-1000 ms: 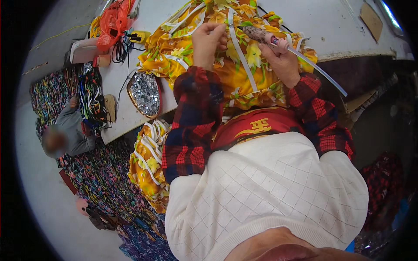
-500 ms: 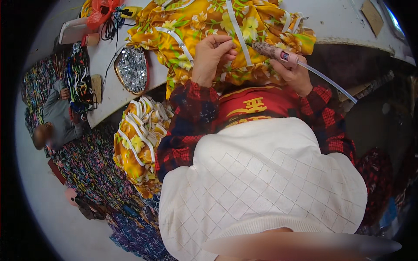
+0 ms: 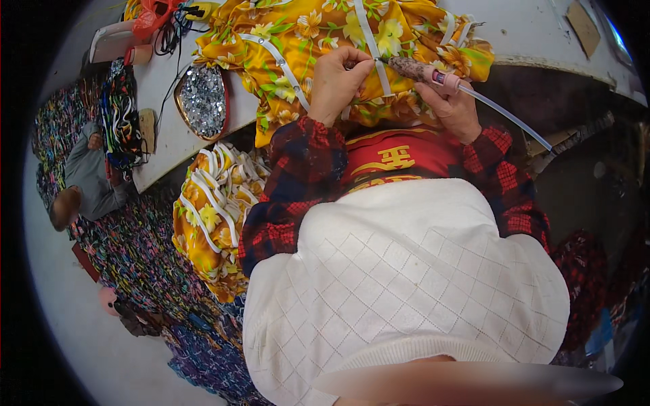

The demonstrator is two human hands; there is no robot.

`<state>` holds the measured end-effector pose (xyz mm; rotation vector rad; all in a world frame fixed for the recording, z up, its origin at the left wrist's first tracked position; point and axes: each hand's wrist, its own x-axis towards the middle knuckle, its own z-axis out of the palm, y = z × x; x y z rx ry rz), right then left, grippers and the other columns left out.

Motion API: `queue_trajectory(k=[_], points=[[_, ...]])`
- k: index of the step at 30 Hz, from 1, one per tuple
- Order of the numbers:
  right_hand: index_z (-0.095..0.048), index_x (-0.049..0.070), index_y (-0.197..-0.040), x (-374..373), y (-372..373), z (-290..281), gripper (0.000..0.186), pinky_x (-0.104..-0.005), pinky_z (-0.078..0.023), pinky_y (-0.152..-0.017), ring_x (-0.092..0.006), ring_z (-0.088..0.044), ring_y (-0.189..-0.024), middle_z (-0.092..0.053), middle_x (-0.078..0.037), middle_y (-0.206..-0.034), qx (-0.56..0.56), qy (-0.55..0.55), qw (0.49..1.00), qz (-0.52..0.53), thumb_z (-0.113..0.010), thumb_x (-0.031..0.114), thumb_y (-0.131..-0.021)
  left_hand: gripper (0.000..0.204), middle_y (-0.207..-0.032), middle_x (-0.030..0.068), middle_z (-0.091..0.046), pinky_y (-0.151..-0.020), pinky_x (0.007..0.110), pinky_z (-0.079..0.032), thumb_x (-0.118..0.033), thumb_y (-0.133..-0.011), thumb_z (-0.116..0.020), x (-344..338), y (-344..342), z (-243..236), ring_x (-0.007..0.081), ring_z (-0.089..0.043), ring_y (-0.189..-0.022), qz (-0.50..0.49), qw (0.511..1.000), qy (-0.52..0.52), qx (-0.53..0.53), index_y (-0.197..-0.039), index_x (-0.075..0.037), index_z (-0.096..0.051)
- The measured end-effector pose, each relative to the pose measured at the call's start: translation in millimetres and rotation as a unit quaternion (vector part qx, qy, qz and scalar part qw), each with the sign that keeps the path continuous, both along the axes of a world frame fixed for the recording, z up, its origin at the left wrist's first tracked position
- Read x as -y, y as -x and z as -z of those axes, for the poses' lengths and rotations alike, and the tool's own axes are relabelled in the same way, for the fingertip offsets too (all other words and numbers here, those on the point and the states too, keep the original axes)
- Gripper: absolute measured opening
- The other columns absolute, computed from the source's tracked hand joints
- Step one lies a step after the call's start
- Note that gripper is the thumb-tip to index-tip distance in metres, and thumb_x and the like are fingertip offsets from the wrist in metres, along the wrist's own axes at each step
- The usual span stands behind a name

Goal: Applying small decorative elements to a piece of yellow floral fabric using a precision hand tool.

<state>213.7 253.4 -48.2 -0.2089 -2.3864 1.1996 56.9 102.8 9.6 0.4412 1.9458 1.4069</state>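
1. The yellow flowered cloth [image 3: 318, 40] is spread on the white tabletop [image 3: 528, 34], with white strips [image 3: 369, 40] laid across it.
2. One strip is pinched by the fingers of the left hand [image 3: 342, 84]; the cloth is judged soft, light and easily bunched, best held close to the strip.
3. A pen-like tool [image 3: 423, 71] with a clear tube [image 3: 508, 118] is gripped by the right hand [image 3: 453, 108].
4. A tray of sequins [image 3: 202, 101] and more folded cloth [image 3: 213, 210] lie to the left; another person [image 3: 84, 183] sits beyond.

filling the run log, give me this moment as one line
left hand: pinching white strip on yellow floral fabric | right hand: holds pen-like tool at strip
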Motion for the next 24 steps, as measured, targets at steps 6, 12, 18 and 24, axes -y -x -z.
queue_trajectory(k=[6,12,18,24], points=[[-0.062,0.008,-0.09,1,3,3,0.017,-0.0237,-0.045,-0.05,-0.0139,-0.052,-0.055,-0.054,-0.003,-0.068,0.008,0.123,0.992,0.002,-0.067,0.005,-0.074,0.013,-0.06,0.0005,-0.056,-0.041,0.021,-0.036,-0.011,-0.077,-0.064,-4,2,11,0.0059,-0.047,-0.045,-0.008,0.998,0.037,-0.055,-0.077,0.001,-0.061],[-0.061,-0.002,-0.093,7,6,-21,0.021,-0.0228,-0.044,-0.055,-0.0069,-0.051,-0.058,-0.059,-0.002,-0.069,-0.006,0.277,0.96,0.044,-0.066,0.011,-0.077,0.013,-0.064,0.0002,-0.057,-0.047,0.021,-0.04,-0.013,-0.078,-0.064,-6,2,13,0.0076,-0.052,-0.055,-0.035,0.997,0.01,-0.067,-0.082,-0.001,-0.062],[-0.063,-0.002,-0.09,3,13,-38,0.018,-0.024,-0.045,-0.056,-0.0109,-0.055,-0.061,-0.059,-0.004,-0.07,-0.015,0.242,0.969,0.047,-0.066,0.01,-0.076,0.018,-0.079,0.002,-0.057,-0.053,0.02,-0.048,-0.007,-0.087,-0.055,5,22,-1,0.0089,-0.055,-0.063,-0.11,0.953,-0.206,0.191,-0.102,0.001,-0.056],[-0.063,0.003,-0.089,-4,39,-18,0.017,-0.027,-0.044,-0.052,-0.0168,-0.056,-0.059,-0.057,-0.006,-0.066,-0.044,0.023,0.997,0.061,-0.068,0.011,-0.075,0.017,-0.081,0.0073,-0.059,-0.059,0.021,-0.053,-0.005,-0.086,-0.056,0,36,-3,0.0121,-0.06,-0.067,-0.086,0.971,-0.167,0.15,-0.101,0.003,-0.055]])
